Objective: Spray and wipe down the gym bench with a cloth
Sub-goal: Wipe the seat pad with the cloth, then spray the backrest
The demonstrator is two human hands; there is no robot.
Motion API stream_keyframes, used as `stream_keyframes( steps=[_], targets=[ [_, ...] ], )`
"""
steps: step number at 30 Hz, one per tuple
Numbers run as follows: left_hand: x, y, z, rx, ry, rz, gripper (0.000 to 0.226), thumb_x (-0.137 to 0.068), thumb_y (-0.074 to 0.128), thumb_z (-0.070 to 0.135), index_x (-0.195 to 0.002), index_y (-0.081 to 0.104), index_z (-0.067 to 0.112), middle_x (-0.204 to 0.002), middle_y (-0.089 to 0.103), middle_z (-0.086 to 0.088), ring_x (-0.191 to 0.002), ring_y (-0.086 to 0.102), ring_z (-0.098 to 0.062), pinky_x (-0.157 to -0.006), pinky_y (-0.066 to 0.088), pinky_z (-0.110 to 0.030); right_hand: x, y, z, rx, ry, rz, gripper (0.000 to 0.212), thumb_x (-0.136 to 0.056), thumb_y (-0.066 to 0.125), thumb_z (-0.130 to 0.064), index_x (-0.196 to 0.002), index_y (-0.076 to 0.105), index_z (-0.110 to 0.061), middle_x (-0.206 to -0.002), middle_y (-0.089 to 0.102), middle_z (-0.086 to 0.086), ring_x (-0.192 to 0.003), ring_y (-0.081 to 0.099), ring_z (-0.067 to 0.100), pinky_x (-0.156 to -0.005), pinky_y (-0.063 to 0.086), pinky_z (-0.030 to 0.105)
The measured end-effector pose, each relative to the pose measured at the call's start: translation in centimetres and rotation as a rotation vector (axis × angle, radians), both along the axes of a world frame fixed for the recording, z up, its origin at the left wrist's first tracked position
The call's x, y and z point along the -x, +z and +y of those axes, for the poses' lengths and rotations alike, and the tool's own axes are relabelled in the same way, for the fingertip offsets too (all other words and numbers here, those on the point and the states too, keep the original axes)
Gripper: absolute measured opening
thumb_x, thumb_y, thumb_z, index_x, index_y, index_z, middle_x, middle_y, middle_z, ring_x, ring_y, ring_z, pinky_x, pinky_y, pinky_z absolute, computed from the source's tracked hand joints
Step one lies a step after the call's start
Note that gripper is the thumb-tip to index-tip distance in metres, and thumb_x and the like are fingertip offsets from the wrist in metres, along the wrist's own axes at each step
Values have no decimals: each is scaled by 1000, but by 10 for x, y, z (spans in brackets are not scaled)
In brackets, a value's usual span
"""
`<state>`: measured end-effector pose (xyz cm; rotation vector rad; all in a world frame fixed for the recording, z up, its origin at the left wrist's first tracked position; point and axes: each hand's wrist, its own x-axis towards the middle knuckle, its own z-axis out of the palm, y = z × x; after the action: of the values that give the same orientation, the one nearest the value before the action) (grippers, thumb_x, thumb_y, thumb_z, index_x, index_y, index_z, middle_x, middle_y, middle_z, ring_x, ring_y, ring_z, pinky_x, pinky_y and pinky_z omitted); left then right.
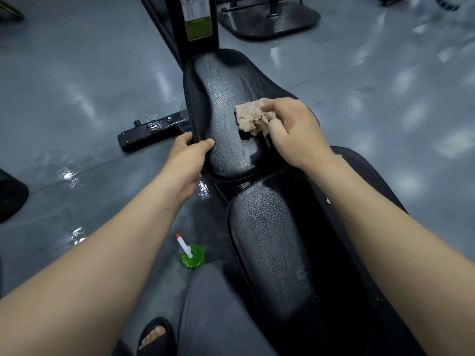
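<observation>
Right hand [295,129] fingers curled round cloth [250,116]: soft, light, bunches; hold by gathered edge. Left hand [190,155] fingers grip gym bench [226,98] rim; vinyl likely slick.

The right hand [295,129] hides part of the cloth [250,115].

The right hand [295,129] holds a crumpled beige cloth [253,116] against the right edge of the far pad [226,83] of the black bench [257,227]. The left hand [189,152] grips that pad's left edge, thumb on top. A green spray bottle [192,256] stands on the glossy grey floor [77,104] beside the near pad [275,268].
</observation>
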<state>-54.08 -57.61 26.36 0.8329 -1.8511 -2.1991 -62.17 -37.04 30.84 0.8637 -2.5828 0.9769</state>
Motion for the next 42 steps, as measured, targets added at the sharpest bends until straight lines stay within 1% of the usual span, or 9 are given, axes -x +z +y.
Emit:
stream_keyframes(
  steps=[6,11,16,19,21,26,31,38,42],
  targets=[
    [-31,-11,-39,217,-29,-121,17,-98,53,13,-108,64,23,-91,66,2,-79,59,-13,-72,50,-26,-61,-1,-47,-39,301,-92,21,-81,54,-23,-97,66,-16,-80,62,-7,-78,57,12,-76,49,34],
    [-87,-52,-100,577,-56,-449,13,-88,54,28,-82,62,19,-91,69,-6,-85,60,-26,-86,54,-42,-97,-23,-141,-564,475,-286,25,-92,54,-26,-109,66,-12,-106,70,9,-101,61,29,-83,49,33],
    [-122,-76,-133,673,-107,-575,21,-95,52,21,-89,67,7,-95,73,-16,-92,68,-32,-84,54,-38,-115,-87,-225,-1027,515,-473,17,-93,51,-16,-75,53,-15,-78,58,5,-81,57,28,-61,44,28],
    [-128,-79,-149,724,-225,-645,19,-94,50,22,-90,65,10,-103,72,-14,-99,67,-33,-83,52,-33,-119,-147,-245,-1082,463,-632,17,-91,49,-13,-83,64,-13,-81,65,8,-66,61,24,-50,40,26],
    [-126,-82,-152,789,-305,-682,23,-98,49,22,-103,67,8,-116,69,-17,-110,62,-35,-80,43,-29,-120,-188,-243,-1132,431,-733,19,-96,47,-16,-95,66,-11,-96,68,9,-80,66,28,-58,44,25],
    [-126,-104,-156,850,-404,-731,25,-98,48,27,-101,64,8,-120,67,-22,-110,61,-36,-76,40,-28,-129,-267,-225,-1024,119,-1111,46,-96,61,-44,-120,60,-5,-109,60,6,-105,63,27,-81,45,29],
    [-144,-117,-158,818,-436,-873,36,-99,47,35,-118,62,8,-132,60,-20,-121,56,-37,-93,45,-35,-135,-288,-229,-803,-54,-1026,38,-95,61,-32,-121,66,-5,-124,67,18,-113,64,35,-87,50,34],
    [-173,-108,-141,548,-304,-816,29,-95,56,13,-123,62,10,-121,68,-12,-116,62,-31,-92,42,-27,-138,-214,-225,-603,-40,-1042,31,-92,58,-35,-109,70,-12,-108,71,14,-101,66,34,-70,40,29],
    [-178,-80,-125,486,-302,-791,69,-82,79,27,-141,47,11,-137,55,-13,-129,52,-26,-101,37,-25,-135,-136,-215,-405,-29,-968,27,-94,56,-35,-92,65,-10,-97,70,15,-92,63,35,-67,41,33]
  ],
)
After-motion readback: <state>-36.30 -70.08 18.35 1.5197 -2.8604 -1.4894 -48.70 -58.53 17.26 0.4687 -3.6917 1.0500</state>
